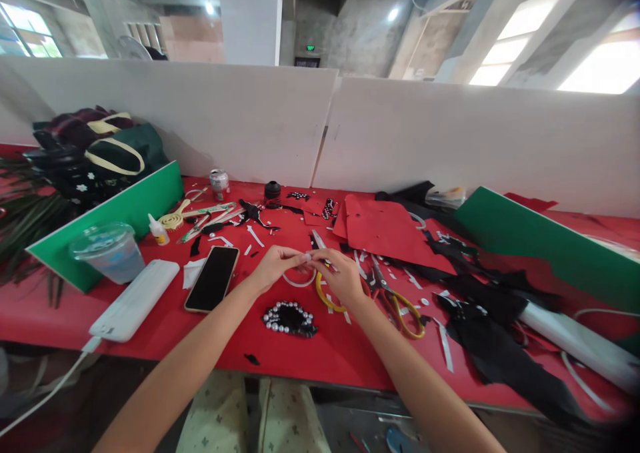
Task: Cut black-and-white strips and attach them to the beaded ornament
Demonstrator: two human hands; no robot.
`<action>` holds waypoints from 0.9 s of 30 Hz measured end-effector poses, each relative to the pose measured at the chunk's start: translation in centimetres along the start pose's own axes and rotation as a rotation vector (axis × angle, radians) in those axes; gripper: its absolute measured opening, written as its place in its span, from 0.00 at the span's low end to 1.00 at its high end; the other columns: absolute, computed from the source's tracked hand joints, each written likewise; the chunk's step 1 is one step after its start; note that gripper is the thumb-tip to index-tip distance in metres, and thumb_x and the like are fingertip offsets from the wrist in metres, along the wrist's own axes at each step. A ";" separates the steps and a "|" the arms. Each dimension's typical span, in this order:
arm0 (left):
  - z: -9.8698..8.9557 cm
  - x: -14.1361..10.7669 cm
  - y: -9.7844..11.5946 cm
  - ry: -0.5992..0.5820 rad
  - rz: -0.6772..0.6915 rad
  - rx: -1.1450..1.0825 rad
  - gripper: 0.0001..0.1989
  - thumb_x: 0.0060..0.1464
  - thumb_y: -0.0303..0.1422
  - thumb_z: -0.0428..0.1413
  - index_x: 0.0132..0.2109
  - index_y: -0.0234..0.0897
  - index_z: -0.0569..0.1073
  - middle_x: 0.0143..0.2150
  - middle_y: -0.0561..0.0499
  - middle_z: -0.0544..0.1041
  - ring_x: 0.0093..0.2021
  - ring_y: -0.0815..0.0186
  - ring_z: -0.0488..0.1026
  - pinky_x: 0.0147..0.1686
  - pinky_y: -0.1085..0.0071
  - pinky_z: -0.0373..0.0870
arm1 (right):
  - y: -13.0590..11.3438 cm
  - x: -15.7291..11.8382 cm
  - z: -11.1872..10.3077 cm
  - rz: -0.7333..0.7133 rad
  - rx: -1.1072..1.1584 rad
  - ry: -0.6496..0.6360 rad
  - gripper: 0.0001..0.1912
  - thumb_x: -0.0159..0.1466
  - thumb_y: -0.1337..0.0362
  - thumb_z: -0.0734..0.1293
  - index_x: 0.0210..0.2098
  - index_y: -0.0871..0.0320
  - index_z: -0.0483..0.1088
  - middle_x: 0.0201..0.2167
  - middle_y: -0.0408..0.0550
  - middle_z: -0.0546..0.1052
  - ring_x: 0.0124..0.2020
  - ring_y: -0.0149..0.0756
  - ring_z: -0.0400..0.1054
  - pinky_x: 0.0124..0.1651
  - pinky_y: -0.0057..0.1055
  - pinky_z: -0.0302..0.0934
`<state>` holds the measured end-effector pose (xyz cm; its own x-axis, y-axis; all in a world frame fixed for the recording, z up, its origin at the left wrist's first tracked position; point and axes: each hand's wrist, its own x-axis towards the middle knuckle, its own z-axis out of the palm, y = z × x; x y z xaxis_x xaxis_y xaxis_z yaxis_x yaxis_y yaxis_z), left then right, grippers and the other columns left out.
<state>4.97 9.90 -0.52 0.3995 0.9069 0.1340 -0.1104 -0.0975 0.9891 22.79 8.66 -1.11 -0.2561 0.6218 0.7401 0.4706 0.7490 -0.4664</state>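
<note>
Appearing at the centre of the frame, a pale hoop (pixel 299 285) curves below the meeting fingertips of the left hand (pixel 274 267) and right hand (pixel 342 277). Fingers of both are drawn narrow, pinching its upper part (the exact contact is hidden). Just below, at lower centre, a beaded black band (pixel 285 328) lies on the red table (pixel 327 356). Right of centre rest yellow-handled scissors (pixel 414 323), blades open, with red sheets (pixel 395 229) above them. Left of centre are a dark-screened phone (pixel 214 276), a cabled white power bank (pixel 135 299) and a lidded cup (pixel 113 259). Black fabric (pixel 510 356) spreads at lower right (its far end blurred), below a green panel (pixel 540 259).
</note>
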 end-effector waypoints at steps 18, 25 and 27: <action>0.0 -0.1 0.2 -0.005 0.002 0.030 0.18 0.46 0.45 0.61 0.32 0.32 0.80 0.28 0.46 0.79 0.29 0.66 0.72 0.34 0.71 0.66 | 0.3 -0.4 0.3 0.068 -0.015 -0.019 0.07 0.62 0.59 0.64 0.34 0.52 0.75 0.31 0.44 0.79 0.33 0.36 0.74 0.38 0.30 0.68; 0.1 -0.1 0.1 0.022 0.020 0.031 0.17 0.46 0.44 0.62 0.32 0.32 0.80 0.28 0.46 0.79 0.29 0.67 0.72 0.34 0.72 0.66 | 0.3 -0.3 0.2 0.014 -0.027 -0.031 0.07 0.63 0.60 0.64 0.34 0.53 0.73 0.34 0.45 0.79 0.35 0.36 0.74 0.40 0.30 0.68; 0.1 -0.1 0.0 0.030 0.023 0.028 0.16 0.46 0.43 0.62 0.33 0.32 0.80 0.30 0.46 0.80 0.30 0.66 0.72 0.35 0.71 0.66 | 0.3 -0.3 0.1 0.023 -0.040 -0.035 0.07 0.63 0.61 0.63 0.34 0.53 0.73 0.35 0.46 0.79 0.36 0.36 0.74 0.41 0.31 0.68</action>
<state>5.05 9.77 -0.51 0.3694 0.9163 0.1548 -0.0937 -0.1290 0.9872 22.91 8.76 -1.54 -0.2740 0.6471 0.7115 0.5097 0.7250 -0.4631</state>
